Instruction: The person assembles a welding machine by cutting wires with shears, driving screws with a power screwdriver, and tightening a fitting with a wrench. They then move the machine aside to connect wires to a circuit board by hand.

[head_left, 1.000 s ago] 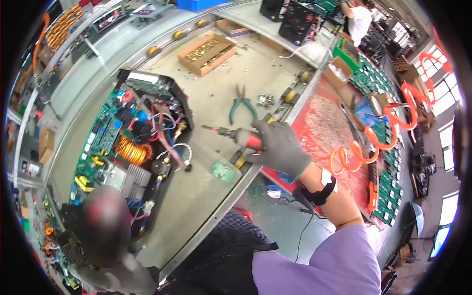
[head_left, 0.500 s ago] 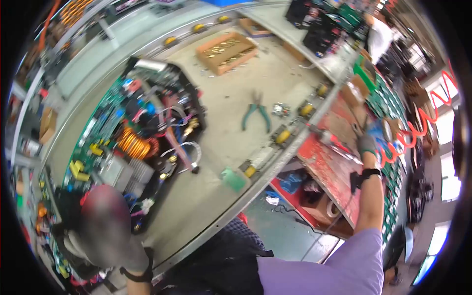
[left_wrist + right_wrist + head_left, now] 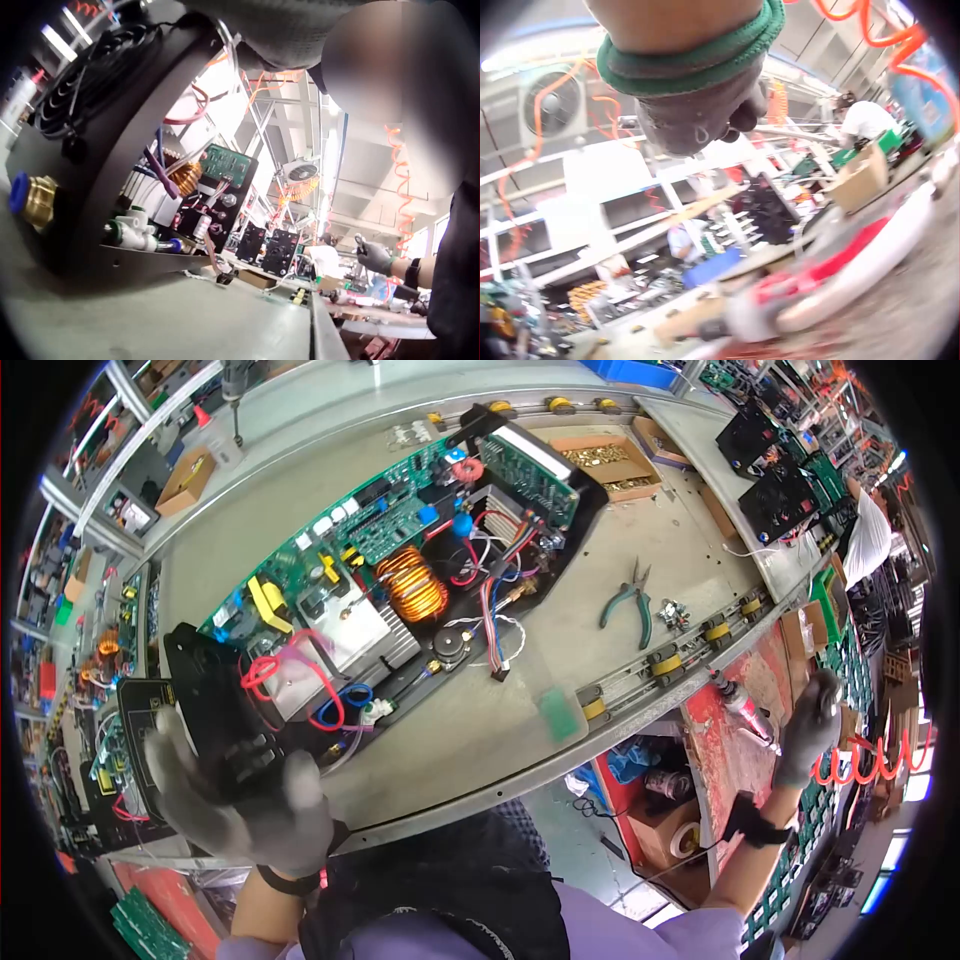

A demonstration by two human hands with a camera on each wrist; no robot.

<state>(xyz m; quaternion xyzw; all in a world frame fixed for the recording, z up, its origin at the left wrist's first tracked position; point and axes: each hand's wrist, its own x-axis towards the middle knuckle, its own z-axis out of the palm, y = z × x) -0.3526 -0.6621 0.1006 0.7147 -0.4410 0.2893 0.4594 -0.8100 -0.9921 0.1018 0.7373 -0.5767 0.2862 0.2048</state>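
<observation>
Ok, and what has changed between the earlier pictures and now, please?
The grey-gloved right hand carried the red-and-silver power screwdriver rightward from above the grey metal-edged workbench and let it go; it now lies on the worn red tabletop. The teal-handled pliers, brown cardboard box of brass parts and open black electronics unit stayed in place.

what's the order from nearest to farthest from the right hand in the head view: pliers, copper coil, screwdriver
From the right hand, in the head view:
1. Screwdriver, just left of it in the picture, on the red bench.
2. Pliers, farther left, on the grey worktop.
3. Copper coil, farthest left, inside the opened machine.
</observation>
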